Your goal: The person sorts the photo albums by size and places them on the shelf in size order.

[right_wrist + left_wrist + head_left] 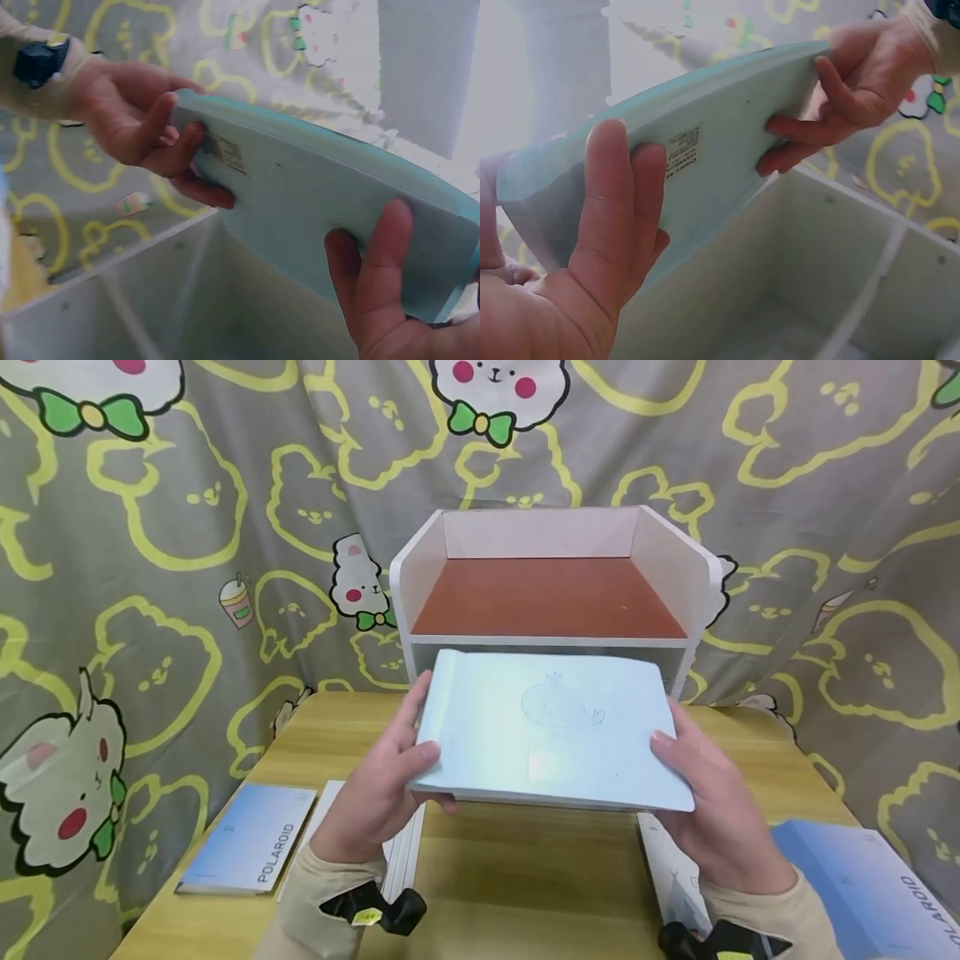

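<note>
A light-blue photo album (pixel 555 752) with a line drawing of a whale on its cover is held up in both hands, in front of a white shelf. My left hand (pixel 382 772) grips its left end, thumb on the cover and fingers beneath. At the right end my right hand (pixel 716 802) pinches it the same way. From below, the left wrist view shows the album's underside (pixel 720 150) with a small printed label (pixel 682 150) and fingers spread against it. The right wrist view shows the same underside (pixel 300 195).
Behind the album stands a white shelf (pixel 540 535) with a reddish-brown top board (pixel 547 597). A blue POLAROID album (pixel 247 839) lies at left on the wooden table (pixel 525 877), beside white books (pixel 405 852). Another POLAROID box or album (pixel 870 885) and a flat book (pixel 667 864) lie at right.
</note>
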Demonstrator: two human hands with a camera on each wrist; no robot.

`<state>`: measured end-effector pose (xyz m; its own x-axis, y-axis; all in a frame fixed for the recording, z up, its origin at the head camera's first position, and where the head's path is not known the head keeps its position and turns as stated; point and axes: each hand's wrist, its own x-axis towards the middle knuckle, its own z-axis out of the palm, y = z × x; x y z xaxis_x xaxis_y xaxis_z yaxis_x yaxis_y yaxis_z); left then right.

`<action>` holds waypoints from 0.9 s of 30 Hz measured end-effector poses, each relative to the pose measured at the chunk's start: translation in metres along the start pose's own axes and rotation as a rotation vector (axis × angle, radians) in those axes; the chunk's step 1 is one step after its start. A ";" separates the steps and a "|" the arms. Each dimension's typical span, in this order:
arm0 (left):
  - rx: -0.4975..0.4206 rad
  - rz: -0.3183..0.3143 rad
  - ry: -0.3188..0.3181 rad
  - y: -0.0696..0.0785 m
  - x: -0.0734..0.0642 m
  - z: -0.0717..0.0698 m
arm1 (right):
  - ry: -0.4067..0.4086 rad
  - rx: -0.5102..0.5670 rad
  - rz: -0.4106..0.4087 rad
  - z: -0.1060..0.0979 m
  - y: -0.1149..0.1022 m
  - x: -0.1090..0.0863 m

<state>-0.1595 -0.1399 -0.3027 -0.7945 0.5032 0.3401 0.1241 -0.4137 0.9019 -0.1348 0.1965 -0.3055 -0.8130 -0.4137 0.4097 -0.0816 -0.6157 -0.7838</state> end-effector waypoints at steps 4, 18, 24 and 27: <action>-0.045 0.082 -0.046 0.008 0.003 0.002 | -0.006 0.023 -0.073 0.007 -0.008 0.009; -0.299 0.236 -0.092 0.006 0.027 0.010 | -0.042 0.356 -0.328 0.007 -0.002 0.029; -0.310 0.310 -0.031 0.003 0.034 0.015 | 0.076 0.230 -0.462 0.008 -0.002 0.035; -0.160 0.329 0.027 0.004 0.034 0.016 | 0.159 0.104 -0.463 0.007 -0.004 0.037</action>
<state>-0.1765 -0.1123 -0.2836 -0.7434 0.3037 0.5959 0.2830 -0.6644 0.6917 -0.1604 0.1791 -0.2843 -0.7833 0.0214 0.6213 -0.4037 -0.7775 -0.4822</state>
